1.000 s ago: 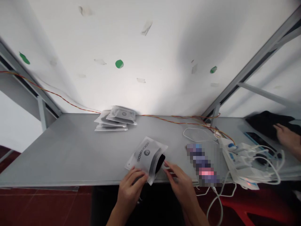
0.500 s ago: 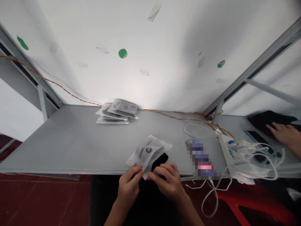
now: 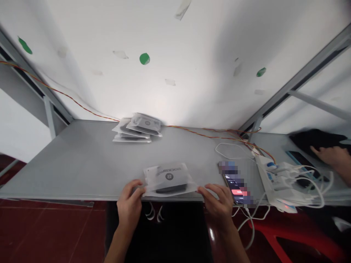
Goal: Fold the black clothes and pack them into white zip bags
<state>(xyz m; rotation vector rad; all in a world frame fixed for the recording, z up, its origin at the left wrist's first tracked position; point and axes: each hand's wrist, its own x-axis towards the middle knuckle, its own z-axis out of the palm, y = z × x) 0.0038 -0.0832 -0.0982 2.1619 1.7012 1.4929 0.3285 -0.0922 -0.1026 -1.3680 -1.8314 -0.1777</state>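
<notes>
A frosted plastic zip bag (image 3: 175,175) with dark lettering and a round logo lies flat at the front edge of the grey table (image 3: 82,160). Something black shows inside it, along the near side. My left hand (image 3: 131,199) pinches the bag's near left corner. The near right corner is pinched between the fingers of my right hand (image 3: 218,201). Further back, by the wall, several similar filled bags (image 3: 137,128) are piled loosely.
Right of the bag lies a phone (image 3: 236,186), partly pixelated, with a white cable. Beyond it stands a white power strip (image 3: 267,179) crowded with plugs. Another person's hand (image 3: 333,159) rests on black fabric (image 3: 315,140) at the far right. A red stool (image 3: 274,237) stands below.
My hands have moved apart to the bag's two near corners. The bag, earlier tilted with its mouth gaping, now lies flat and stretched straight. The other person's hand has shifted slightly.
</notes>
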